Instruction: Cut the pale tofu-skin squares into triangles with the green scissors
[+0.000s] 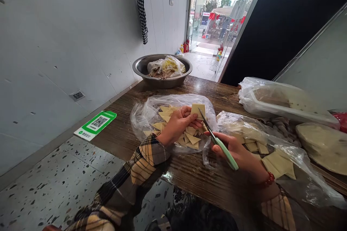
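Between the thumb and fingers of my left hand [182,122] is a pale yellow square of tofu sheet [198,111], held upright. My right hand [232,148] grips a pair of scissors [225,151] with light green handles. The dark blades point up and to the left, with their tips at the face of the square. Below my hands, cut triangles [192,139] of the same sheet lie in a clear plastic bag [141,121]. To the right, another clear bag [287,140] holds uncut-looking pale squares [279,163].
A metal basin [141,66] with bagged food and skewers stands at the table's far end. A white plastic tub [292,103] and a bag of pale food [322,144] are at the right. A green QR code card [96,124] lies on the left edge.
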{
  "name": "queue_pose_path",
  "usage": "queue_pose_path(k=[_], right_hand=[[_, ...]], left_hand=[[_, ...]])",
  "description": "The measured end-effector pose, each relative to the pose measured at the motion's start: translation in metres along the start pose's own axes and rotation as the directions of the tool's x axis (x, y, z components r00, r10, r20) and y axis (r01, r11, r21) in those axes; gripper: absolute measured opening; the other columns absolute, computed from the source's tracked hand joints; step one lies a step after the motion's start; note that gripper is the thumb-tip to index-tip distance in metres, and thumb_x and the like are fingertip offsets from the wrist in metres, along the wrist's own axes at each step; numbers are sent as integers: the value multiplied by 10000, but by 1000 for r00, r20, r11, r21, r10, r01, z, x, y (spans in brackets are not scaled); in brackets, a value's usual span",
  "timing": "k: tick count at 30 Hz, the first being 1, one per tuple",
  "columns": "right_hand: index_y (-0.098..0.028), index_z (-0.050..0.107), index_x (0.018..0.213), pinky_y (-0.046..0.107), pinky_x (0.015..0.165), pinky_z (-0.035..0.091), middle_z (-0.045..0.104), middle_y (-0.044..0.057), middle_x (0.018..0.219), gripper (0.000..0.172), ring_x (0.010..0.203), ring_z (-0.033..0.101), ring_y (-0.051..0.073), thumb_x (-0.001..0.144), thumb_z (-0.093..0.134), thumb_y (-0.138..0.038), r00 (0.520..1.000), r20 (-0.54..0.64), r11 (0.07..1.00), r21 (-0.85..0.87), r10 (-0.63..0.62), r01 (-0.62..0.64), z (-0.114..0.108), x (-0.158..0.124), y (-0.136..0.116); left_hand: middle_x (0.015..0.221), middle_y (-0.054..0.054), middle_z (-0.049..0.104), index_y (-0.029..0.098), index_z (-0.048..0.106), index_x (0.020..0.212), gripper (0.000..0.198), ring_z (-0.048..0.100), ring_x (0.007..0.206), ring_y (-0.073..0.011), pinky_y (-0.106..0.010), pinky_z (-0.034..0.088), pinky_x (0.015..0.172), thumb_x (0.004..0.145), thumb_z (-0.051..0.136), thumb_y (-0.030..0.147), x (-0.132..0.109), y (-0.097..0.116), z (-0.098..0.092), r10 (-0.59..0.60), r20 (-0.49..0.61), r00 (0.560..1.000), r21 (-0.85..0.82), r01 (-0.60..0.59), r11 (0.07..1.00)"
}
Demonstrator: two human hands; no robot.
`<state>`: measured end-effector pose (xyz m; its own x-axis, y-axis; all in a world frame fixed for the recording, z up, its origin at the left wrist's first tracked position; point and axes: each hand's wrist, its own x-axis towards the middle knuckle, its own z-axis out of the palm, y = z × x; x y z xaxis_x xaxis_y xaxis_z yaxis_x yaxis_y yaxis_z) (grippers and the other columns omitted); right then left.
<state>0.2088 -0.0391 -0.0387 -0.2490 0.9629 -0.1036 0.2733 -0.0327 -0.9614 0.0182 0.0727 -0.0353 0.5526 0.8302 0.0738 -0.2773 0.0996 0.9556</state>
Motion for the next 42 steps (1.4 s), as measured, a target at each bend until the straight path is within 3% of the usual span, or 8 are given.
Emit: queue_pose_path(k=[5, 9, 13, 17, 25, 33, 42], right_hand=[[-73, 581, 1264, 257, 536, 351, 409, -44, 645, 636, 570, 356, 110, 834, 629, -540, 999, -43, 999, -51, -4, 2, 2, -1, -3], [-67, 614, 1247, 274, 583, 426, 522, -10, 663, 623, 593, 452, 130, 831, 624, -530, 997, -79, 994, -113, -12, 3, 1, 0, -1], [-117, 651, 1246, 353, 738, 511, 705, 90, 898, 589, 809, 619, 233, 799, 665, -501, 986, -157, 962, -273, -63, 18, -2, 2, 8], [-123, 650, 1269, 404, 800, 528, 737, 117, 994, 581, 898, 653, 280, 807, 658, -476, 981, -176, 939, -345, -76, 11, -4, 2, 14], [-106, 631, 1288, 430, 861, 517, 731, 130, 1068, 608, 949, 657, 298, 803, 664, -473, 981, -181, 943, -332, -75, 10, -4, 3, 12], [-103, 650, 1258, 359, 772, 530, 727, 69, 890, 567, 818, 649, 234, 834, 633, -478, 990, -104, 954, -292, -93, 59, -7, 2, 7], [-129, 676, 1242, 377, 814, 540, 755, 82, 1010, 521, 888, 670, 261, 821, 669, -435, 986, -149, 963, -266, -70, 28, -6, 3, 14]], left_hand=[[737, -36, 722, 136, 569, 906, 323, 676, 595, -119, -196, 526, 568, 772, 737, 377, 1, -2, -2, 1, 0, 1000, -31, -1, 1000], [737, -35, 719, 137, 567, 907, 352, 666, 576, -120, -206, 523, 559, 755, 744, 400, 2, -3, -4, -2, 6, 1000, -43, 2, 999], [705, -29, 700, 139, 549, 863, 366, 641, 537, -116, -216, 510, 539, 782, 693, 466, 2, -4, -4, 12, 0, 1000, -65, -12, 998], [684, -20, 684, 140, 555, 850, 370, 612, 505, -103, -208, 487, 513, 778, 685, 478, 2, -6, -4, 16, -25, 1000, -23, -16, 1000], [657, -1, 663, 143, 580, 808, 340, 605, 504, -97, -198, 474, 504, 793, 673, 471, 2, -6, -4, -6, 18, 1000, 48, 5, 999], [651, -5, 657, 133, 573, 802, 353, 598, 489, -90, -187, 467, 485, 774, 690, 464, 0, -1, -2, -50, 61, 997, 40, 48, 998], [679, -10, 657, 139, 565, 819, 367, 593, 492, -87, -188, 461, 490, 759, 694, 477, 0, -3, -4, -48, 22, 999, 35, 47, 998]])
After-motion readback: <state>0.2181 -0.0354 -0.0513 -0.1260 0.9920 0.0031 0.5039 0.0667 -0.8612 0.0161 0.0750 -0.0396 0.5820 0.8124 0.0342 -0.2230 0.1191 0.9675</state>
